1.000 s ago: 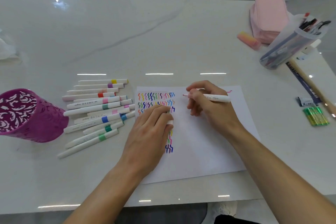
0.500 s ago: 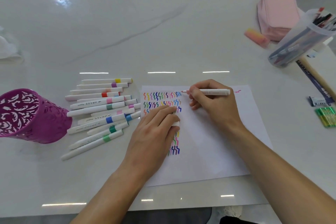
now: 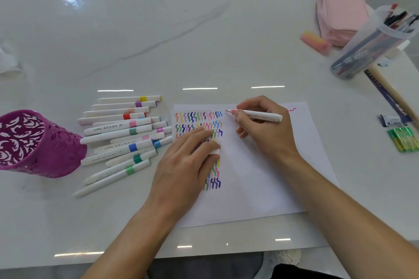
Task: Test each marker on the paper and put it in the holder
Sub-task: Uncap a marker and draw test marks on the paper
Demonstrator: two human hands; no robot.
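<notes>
A white marker [image 3: 260, 116] is pinched by the curled fingers of the right hand [image 3: 265, 133], pink tip at the paper [image 3: 260, 176]. A small white piece [image 3: 215, 151] is gripped by the left hand [image 3: 181, 172], which rests on the sheet. Loose markers [image 3: 127, 131] lie beside the purple holder [image 3: 45, 156]. Pens [image 3: 399, 18] are stood in a clear tub [image 3: 353, 59].

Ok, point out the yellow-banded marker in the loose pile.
The yellow-banded marker lies farthest from the person, just beyond the purple-banded marker; no other shows yellow.

Bare tabletop [image 3: 204, 41] beyond the paper [image 3: 260, 176]; marker pile [image 3: 127, 133] between paper and purple holder [image 3: 45, 154].
</notes>
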